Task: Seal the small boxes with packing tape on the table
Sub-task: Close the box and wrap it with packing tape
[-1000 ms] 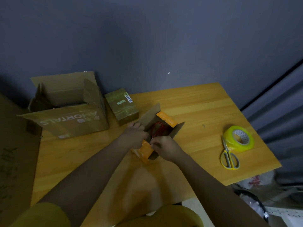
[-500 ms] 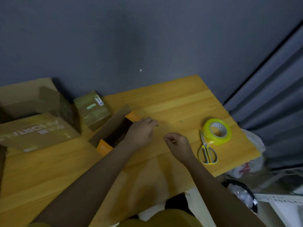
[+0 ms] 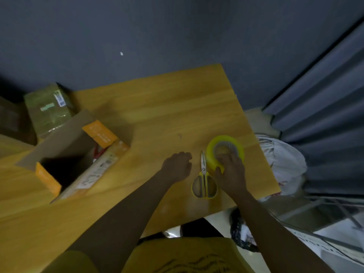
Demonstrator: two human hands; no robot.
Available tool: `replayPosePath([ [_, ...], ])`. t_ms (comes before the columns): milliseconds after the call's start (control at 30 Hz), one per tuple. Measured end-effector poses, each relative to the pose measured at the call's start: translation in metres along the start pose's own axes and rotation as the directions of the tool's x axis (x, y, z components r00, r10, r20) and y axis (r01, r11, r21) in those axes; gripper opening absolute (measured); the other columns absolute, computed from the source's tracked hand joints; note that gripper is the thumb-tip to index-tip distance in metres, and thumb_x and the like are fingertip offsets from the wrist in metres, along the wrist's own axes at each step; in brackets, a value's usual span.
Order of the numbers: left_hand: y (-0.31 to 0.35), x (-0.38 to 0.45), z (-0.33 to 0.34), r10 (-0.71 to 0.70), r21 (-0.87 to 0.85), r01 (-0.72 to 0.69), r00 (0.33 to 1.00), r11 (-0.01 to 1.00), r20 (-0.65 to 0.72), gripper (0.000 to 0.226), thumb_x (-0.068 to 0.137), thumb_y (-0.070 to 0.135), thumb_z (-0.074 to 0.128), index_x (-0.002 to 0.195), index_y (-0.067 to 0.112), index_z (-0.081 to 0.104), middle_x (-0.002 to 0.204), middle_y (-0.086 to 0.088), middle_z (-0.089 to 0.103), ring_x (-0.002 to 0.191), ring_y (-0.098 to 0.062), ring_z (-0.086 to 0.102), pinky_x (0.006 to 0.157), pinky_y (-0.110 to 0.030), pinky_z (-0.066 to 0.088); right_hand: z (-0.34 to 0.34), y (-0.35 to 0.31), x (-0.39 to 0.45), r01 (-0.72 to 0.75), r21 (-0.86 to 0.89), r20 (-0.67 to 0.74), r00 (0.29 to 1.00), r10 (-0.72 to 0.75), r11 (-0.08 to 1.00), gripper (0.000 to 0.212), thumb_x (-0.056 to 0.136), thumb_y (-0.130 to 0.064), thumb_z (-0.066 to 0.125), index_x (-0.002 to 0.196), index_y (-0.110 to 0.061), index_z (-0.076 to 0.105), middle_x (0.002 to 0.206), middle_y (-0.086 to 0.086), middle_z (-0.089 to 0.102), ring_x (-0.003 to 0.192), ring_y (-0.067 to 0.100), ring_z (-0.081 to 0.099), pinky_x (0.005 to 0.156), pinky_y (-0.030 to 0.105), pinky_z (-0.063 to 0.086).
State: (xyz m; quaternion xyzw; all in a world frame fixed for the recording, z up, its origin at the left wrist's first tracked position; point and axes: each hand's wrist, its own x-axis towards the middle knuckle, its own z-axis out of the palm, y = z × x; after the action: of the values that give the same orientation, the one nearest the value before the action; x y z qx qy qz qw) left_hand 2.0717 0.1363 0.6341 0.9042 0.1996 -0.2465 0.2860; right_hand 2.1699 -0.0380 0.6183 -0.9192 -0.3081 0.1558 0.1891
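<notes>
A yellow roll of packing tape lies near the right edge of the wooden table. My right hand rests on its near side, fingers over the rim and into the core. My left hand hovers just left of the yellow-handled scissors, fingers loosely curled and holding nothing. The small orange-and-brown box stands open at the left with its flaps up and something red inside. A small closed green-brown box sits behind it.
The table's right edge runs just past the tape roll. Beyond it are a white bag on the floor and grey curtains. A dark wall stands behind the table. A larger carton edge shows at far left.
Both hands left the orange box and moved right. My right hand reached the tape roll and now lies on it; my left hand came beside the scissors. The view swung right.
</notes>
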Motion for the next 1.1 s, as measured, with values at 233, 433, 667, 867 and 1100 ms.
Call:
replayPosePath([
  [233, 0.005, 0.016, 0.049, -0.101, -0.041, 0.106, 0.988, 0.994, 0.120, 0.050, 0.099, 0.040, 0.045, 0.131, 0.002, 0.038, 0.123, -0.019, 0.046, 0.107, -0.037, 0.051, 0.082, -0.041, 0.042, 0.016, 0.014, 0.006, 0.025, -0.138, 0.118, 0.993, -0.008, 0.990, 0.044, 0.088, -0.029, 0.051, 0.129, -0.013, 0.053, 0.126, 0.012, 0.054, 0.120, 0.036, 0.046, 0.092, 0.048, 0.030],
  [433, 0.013, 0.024, 0.064, -0.124, -0.132, 0.136, 0.987, 0.982, 0.101, 0.044, 0.101, 0.032, 0.044, 0.134, 0.004, 0.033, 0.123, -0.019, 0.046, 0.102, -0.040, 0.053, 0.073, -0.041, 0.041, 0.017, 0.021, 0.015, 0.103, -0.217, 0.058, 0.994, -0.092, 0.971, 0.045, 0.076, -0.028, 0.057, 0.118, -0.012, 0.060, 0.103, 0.009, 0.063, 0.097, 0.032, 0.058, 0.080, 0.041, 0.026],
  [667, 0.011, 0.022, 0.051, -0.142, -0.102, 0.156, 0.981, 0.982, 0.132, 0.030, 0.100, 0.018, 0.043, 0.125, 0.003, 0.041, 0.124, -0.019, 0.043, 0.104, -0.041, 0.053, 0.081, -0.043, 0.043, 0.020, 0.013, 0.022, 0.030, -0.273, -0.068, 0.996, -0.050, 0.961, 0.045, 0.071, -0.016, 0.072, 0.114, -0.013, 0.058, 0.105, 0.014, 0.057, 0.101, 0.035, 0.052, 0.085, 0.044, 0.025],
  [867, -0.003, 0.021, 0.051, -0.111, -0.208, 0.131, 0.988, 0.969, 0.108, 0.029, 0.101, 0.028, 0.042, 0.116, 0.004, 0.050, 0.115, -0.019, 0.049, 0.099, -0.038, 0.055, 0.074, -0.037, 0.041, 0.039, -0.013, -0.024, -0.079, 0.122, 0.066, 0.995, 0.071, 0.989, 0.031, 0.090, -0.040, 0.045, 0.083, -0.009, 0.051, 0.080, 0.010, 0.050, 0.075, 0.032, 0.050, 0.061, 0.034, 0.033],
  [1100, -0.009, 0.022, 0.040, -0.062, -0.167, 0.082, 0.991, 0.983, 0.122, 0.029, 0.101, 0.028, 0.041, 0.118, 0.006, 0.050, 0.118, -0.017, 0.047, 0.101, -0.037, 0.053, 0.078, -0.037, 0.041, 0.068, -0.028, -0.027, -0.204, 0.034, 0.124, 0.972, 0.199, 0.978, 0.037, 0.093, -0.041, 0.056, 0.092, -0.004, 0.057, 0.088, 0.013, 0.053, 0.082, 0.029, 0.052, 0.068, 0.037, 0.040],
])
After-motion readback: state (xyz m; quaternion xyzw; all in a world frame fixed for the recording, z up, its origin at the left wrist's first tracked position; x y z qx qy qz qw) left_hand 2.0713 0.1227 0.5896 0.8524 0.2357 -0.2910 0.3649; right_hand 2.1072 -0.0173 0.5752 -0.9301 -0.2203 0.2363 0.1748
